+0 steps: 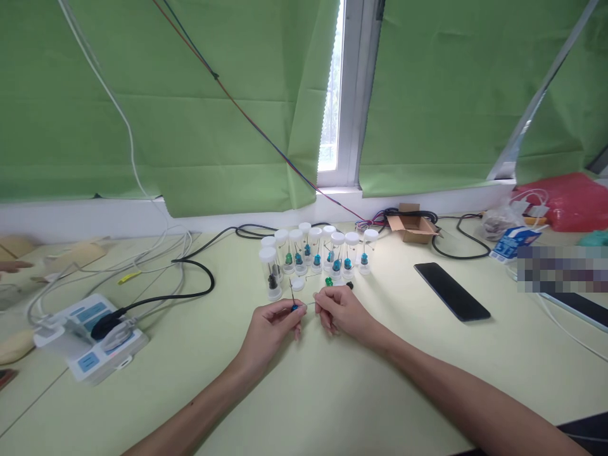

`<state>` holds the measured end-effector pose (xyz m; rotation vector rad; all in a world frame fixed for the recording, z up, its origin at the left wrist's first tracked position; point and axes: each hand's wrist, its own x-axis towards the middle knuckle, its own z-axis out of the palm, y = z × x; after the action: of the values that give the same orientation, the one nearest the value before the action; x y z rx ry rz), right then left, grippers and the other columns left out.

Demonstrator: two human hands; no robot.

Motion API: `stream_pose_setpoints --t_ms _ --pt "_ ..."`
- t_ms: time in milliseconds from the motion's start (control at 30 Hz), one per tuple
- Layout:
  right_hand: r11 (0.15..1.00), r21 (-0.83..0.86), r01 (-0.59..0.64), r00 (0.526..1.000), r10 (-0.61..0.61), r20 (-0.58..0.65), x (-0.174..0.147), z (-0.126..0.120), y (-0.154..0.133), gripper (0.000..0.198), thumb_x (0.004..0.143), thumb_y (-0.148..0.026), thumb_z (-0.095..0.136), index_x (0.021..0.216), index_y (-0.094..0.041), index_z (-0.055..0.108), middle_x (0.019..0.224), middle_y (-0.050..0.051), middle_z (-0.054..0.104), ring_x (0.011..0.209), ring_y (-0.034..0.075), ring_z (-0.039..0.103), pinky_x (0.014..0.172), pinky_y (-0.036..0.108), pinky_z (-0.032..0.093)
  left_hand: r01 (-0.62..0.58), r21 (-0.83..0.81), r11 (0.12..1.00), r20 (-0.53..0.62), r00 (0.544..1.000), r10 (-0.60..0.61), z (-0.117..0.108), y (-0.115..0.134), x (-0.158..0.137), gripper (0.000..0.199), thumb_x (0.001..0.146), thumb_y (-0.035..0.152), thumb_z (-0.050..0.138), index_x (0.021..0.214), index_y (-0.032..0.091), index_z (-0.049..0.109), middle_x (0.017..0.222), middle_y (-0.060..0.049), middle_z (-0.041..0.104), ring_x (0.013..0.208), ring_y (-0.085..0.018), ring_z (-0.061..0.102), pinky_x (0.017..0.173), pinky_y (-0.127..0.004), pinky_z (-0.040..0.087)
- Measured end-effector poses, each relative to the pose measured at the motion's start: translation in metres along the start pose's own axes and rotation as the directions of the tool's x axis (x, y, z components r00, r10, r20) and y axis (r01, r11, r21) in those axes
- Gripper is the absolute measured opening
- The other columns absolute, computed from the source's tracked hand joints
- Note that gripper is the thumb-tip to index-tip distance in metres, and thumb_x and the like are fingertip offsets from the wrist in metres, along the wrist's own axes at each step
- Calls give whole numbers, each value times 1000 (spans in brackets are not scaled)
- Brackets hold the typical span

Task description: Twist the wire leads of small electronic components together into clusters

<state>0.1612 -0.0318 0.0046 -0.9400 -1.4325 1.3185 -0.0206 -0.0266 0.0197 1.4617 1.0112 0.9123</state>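
My left hand (272,324) pinches a small blue piece (295,308) with a thin dark rod standing up from it. Close by on the right, my right hand (344,311) has its fingertips closed on a thin, pale, wire-like piece (310,303) that reaches toward the blue piece; whether they touch I cannot tell. Just beyond the hands lie a white cap (297,284), a small green piece (329,282) and a small black piece (350,285). Behind them stand several clear tubes (274,286) with white lids, holding blue, green or black pieces on rods.
A white power strip (109,342) with plugs and cables sits at left. To the right lie a black phone (451,291), an open cardboard box (412,228) and a blue-white packet (515,242). Another person's hand (15,266) shows at the far left edge.
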Motion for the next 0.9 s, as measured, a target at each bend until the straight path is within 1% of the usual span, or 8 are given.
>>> stream_pose_setpoints --t_ms 100,233,467,567,667,733,800,900 --pt "994 97 -58 998 56 19 2 -1 4 36 88 -43 55 63 -18 55 40 -6 49 32 9 43 33 20 32 -15 27 1000 -19 1000 16 1 2 0 23 77 39 71 74 17 69 56 1 59 55 -12 50 63 -26 40" --pt "984 154 -85 996 81 37 3 -1 6 36 87 -43 57 62 -17 56 40 -6 49 32 9 44 33 20 33 4 26 1000 -25 1000 -4 2 3 0 23 77 39 70 75 17 70 54 2 58 54 -12 49 62 -26 40" --pt "996 80 -49 999 49 -10 3 0 6 38 88 -47 56 65 -17 56 44 -6 50 33 8 44 34 19 33 21 -15 1000 -37 999 -22 1 4 -1 22 78 39 71 75 17 69 54 2 57 55 -12 49 61 -26 37" --pt "1000 -12 21 998 -22 -56 2 1 4 34 89 -46 57 70 -18 55 49 -6 51 36 8 45 36 19 34 26 -30 999 -38 999 -27 -1 3 0 23 78 40 71 75 17 68 55 2 57 55 -12 48 61 -25 37" --pt "980 -161 114 985 -133 -107 -1 1 1 22 89 -39 58 81 -19 57 57 -5 53 43 9 48 43 21 38 28 -45 999 -36 999 -29 -2 0 1 24 79 40 70 75 18 68 55 2 57 56 -12 47 61 -25 36" --pt "939 -294 179 965 -225 -132 -2 0 0 14 88 -33 61 91 -20 58 64 -4 56 51 10 51 49 22 42 24 -51 998 -39 999 -26 -3 -1 2 24 80 40 70 74 18 68 55 2 57 57 -11 48 62 -24 37" --pt "876 -417 242 941 -317 -120 -2 -2 0 15 86 -28 63 98 -20 60 71 -2 59 57 11 52 55 23 44 23 -61 998 -37 999 -26 -4 -2 2 23 80 40 70 74 18 68 56 2 57 58 -11 48 62 -24 37" --pt "790 -522 322 904 -421 -79 -1 -5 2 13 88 -25 62 99 -20 62 79 1 63 65 13 56 59 24 46 42 -100 994 -26 999 -45 -4 -2 1 23 79 41 71 76 18 69 58 2 56 57 -11 47 61 -24 37"
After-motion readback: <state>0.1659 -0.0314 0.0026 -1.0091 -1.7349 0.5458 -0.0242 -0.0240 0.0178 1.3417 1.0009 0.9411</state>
